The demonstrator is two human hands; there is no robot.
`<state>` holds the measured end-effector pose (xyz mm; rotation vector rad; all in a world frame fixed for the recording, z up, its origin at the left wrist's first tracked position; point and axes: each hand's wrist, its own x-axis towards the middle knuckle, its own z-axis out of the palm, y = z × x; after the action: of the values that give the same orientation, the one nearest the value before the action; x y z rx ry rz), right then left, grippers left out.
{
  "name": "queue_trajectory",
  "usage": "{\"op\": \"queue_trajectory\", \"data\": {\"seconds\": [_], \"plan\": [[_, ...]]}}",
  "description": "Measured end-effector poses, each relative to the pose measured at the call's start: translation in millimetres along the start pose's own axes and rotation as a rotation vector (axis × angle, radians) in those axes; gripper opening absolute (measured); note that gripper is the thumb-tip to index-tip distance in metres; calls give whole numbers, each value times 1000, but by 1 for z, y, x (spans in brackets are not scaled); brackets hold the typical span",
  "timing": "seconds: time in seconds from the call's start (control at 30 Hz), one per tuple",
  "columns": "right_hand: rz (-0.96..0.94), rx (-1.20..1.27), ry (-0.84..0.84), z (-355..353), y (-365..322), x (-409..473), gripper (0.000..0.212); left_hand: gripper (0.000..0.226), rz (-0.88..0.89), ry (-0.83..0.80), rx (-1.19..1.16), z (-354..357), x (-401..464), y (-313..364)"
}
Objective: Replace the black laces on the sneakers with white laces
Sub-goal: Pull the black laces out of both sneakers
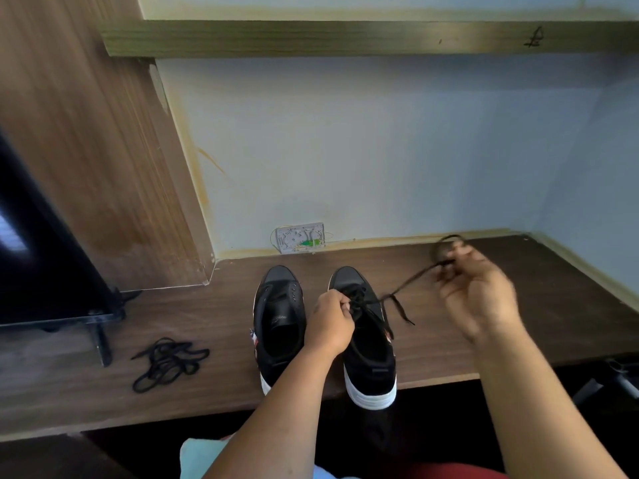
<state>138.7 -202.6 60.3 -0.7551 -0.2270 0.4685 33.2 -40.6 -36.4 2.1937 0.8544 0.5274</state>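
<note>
I put the job at well under halfway: the left sneaker (280,326) stands on the dark wood-grain desk (539,319) with its eyelets bare, and what I take to be its black lace lies as a loose tangled heap (168,361) on the desk to the left, near the foot of a black monitor (41,257). The right sneaker (368,340) is only partly unlaced; a black lace (401,293) crosses its upper eyelets and runs out taut to the right, with a short free tail drooping beside the shoe. My left hand (331,323) rests on the tongue area with thumb and fingers pinching the lacing at the eyelets, steadying the shoe. My right hand (479,292), blurred by motion, is raised over the desk well to the right with its fingers curled round the lace's far end, which loops above the knuckles. Still to do, as I judge it: free this lace completely, then thread white laces through both shoes; I see no white laces anywhere in view. Both sneakers are black with smooth, slightly glossy toe caps, matte uppers and thick white rubber soles, heels toward me at the desk's front edge. The laces look flat, woven and limp. Behind them a pale wall carries a small white wiring box (301,237).
</note>
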Motion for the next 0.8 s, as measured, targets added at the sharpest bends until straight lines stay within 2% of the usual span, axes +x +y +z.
{"op": "queue_trajectory", "data": {"seconds": [0.07,0.1,0.13,0.17,0.23,0.3,0.37,0.47,0.57,0.73,0.8], "plan": [[-83,-2,75,-11,-11,8,23,17,-16,-12,-10,0,0,0],[-91,-121,110,-16,-11,11,22,18,-21,-15,-13,0,0,1],[-76,-343,128,-22,-6,13,18,19,-27,-19,-14,0,0,2],[-46,-677,101,-29,3,15,11,20,-37,-26,-18,0,0,3],[88,-1363,-97,-37,29,11,14,20,-64,-39,-40,0,0,7],[141,-1738,-284,-33,54,4,22,17,-79,-44,-85,0,-1,10],[-20,-1781,-256,-18,71,-1,28,17,-94,-45,-135,0,-2,12],[-190,-1653,-264,-4,88,-6,26,17,-147,-10,-232,2,-4,17],[-203,-1607,-241,-6,94,-7,9,11,-227,37,-382,6,-5,18],[-62,-1505,-149,-11,87,-2,3,21,-293,-4,-752,6,-6,20],[-3,-1446,-113,-13,87,1,9,24,-292,-30,-806,1,-6,24]]}}
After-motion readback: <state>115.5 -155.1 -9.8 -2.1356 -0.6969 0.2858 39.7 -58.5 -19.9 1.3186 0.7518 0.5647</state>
